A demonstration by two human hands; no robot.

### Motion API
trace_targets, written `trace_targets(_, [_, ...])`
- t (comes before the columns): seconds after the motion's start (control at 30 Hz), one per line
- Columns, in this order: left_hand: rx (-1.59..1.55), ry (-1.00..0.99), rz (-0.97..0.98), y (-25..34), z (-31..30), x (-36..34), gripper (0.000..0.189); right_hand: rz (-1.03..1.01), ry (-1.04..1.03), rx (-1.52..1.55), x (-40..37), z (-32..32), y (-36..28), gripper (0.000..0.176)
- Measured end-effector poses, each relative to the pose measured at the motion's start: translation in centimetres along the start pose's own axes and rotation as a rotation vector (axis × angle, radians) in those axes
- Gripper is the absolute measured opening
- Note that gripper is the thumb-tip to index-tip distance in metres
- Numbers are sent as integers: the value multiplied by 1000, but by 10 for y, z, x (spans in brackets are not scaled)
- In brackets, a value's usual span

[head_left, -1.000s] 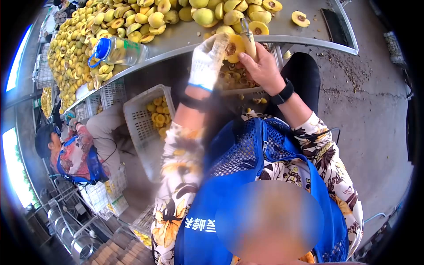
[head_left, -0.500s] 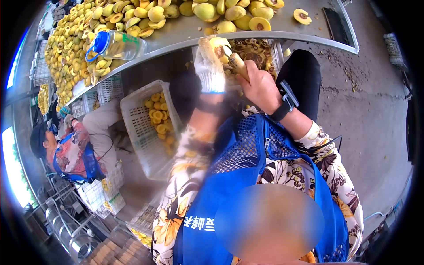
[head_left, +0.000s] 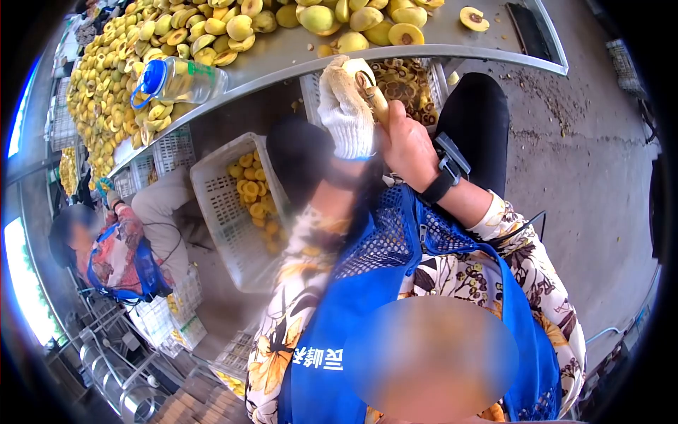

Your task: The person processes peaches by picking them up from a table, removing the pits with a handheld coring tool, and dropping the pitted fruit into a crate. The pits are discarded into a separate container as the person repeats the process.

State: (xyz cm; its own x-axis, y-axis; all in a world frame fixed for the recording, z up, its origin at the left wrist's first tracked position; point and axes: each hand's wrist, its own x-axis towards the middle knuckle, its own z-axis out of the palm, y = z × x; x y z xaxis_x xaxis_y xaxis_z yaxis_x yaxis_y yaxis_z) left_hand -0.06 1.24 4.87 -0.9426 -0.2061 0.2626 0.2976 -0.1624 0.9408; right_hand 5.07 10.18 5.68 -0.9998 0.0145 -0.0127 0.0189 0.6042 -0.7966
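My left hand [head_left: 344,113], in a white knit glove, is closed around a yellow peach half [head_left: 359,71] just past the table's front edge. My right hand [head_left: 409,145] bare, with a dark watch on the wrist, grips the wooden handle of a pitting knife [head_left: 379,106]. The knife's curved metal loop sits at the cut face of the peach half, partly hidden by fingers and glove. Under both hands stands a crate of brown pit pieces and trimmings [head_left: 406,88].
Halved peaches [head_left: 106,92] are heaped on the metal table [head_left: 275,53]. A clear bottle with a blue lid [head_left: 180,80] lies among them. To my left stands a white crate [head_left: 219,212] holding peach halves [head_left: 252,187]. Another person [head_left: 120,251] sits further left.
The gloved left hand has turned and come slightly right, its back now covering more of the peach half. My right hand and the knife have shifted slightly with it. The view has moved a little.
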Motion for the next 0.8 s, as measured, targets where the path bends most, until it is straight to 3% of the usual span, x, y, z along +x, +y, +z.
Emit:
trace_targets(0.1, [168,35,113,-11,-4,5,35,-10,25,6,0,0,-2,19])
trace_targets(0.2, [225,95,107,-10,3,3,34,-16,13,17,0,-2,-6,18])
trace_targets(0.33, [290,11,155,2,1,0,39,-65,-30,44,-1,-2,-3,17])
trace_targets(0.43, [-58,-5,-110,-1,-8,5,34,-90,-120,35,-3,0,5,17])
trace_targets(0.53, [-73,-56,-514,4,-20,21,32,-79,-171,53,-5,3,8,17])
trace_targets(0.67, [-449,-91,-736,17,-23,31,29,-53,-231,93,-2,1,0,20])
trace_targets(0.8, [-185,-8,-483,4,-22,26,31,16,-278,279,0,2,0,19])
